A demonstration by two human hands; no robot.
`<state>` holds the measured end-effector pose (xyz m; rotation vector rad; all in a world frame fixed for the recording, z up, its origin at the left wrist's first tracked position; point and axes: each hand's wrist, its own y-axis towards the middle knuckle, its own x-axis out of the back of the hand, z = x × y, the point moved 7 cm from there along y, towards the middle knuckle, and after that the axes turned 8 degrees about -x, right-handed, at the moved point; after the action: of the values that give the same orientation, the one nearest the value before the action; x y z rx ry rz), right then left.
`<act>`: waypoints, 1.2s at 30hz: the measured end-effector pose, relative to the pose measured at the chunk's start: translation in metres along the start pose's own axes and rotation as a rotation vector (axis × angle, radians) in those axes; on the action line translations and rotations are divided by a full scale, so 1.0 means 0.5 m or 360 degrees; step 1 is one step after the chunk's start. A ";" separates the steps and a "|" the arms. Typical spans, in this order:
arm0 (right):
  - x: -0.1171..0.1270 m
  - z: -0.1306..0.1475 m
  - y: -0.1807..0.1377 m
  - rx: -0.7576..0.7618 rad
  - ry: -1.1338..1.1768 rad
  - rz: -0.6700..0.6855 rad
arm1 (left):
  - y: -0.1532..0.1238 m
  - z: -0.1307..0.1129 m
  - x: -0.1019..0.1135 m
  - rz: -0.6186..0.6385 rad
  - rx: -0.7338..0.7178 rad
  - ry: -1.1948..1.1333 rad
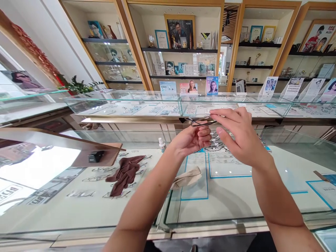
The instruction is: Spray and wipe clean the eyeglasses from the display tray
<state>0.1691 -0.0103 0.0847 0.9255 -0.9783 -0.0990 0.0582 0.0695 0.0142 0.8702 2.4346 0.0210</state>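
Observation:
A pair of dark thin-framed eyeglasses (201, 123) is up in front of me, above the glass counter. My left hand (193, 140) is closed around its lower side, fingers curled in. Close by on the right is my right hand (233, 134), its fingers stretched out and the thumb apart. Its fingertips are at the right end of the glasses; whether they touch cannot be made out. Below, a beige cloth (187, 177) lies on the counter top, and a brown cloth (126, 173) lies crumpled to the left. A small white spray bottle (162, 145) stands behind my left forearm.
Under the counter glass (223, 206) are rows of eyeglasses and blue-edged cards. A wooden-framed mirror (34, 157) with a small black box-like object (96, 156) is at the left. Across the aisle runs another glass display case (147, 105), with shelves behind it.

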 end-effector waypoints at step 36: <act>-0.094 -0.100 0.037 -0.0779 0.1712 0.0213 | -0.048 -0.108 -0.003 -0.0270 -0.1293 0.1586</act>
<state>0.1728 0.0542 0.0551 0.3416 0.0081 0.2495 0.0180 0.0586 0.0560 0.2608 2.8840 1.5796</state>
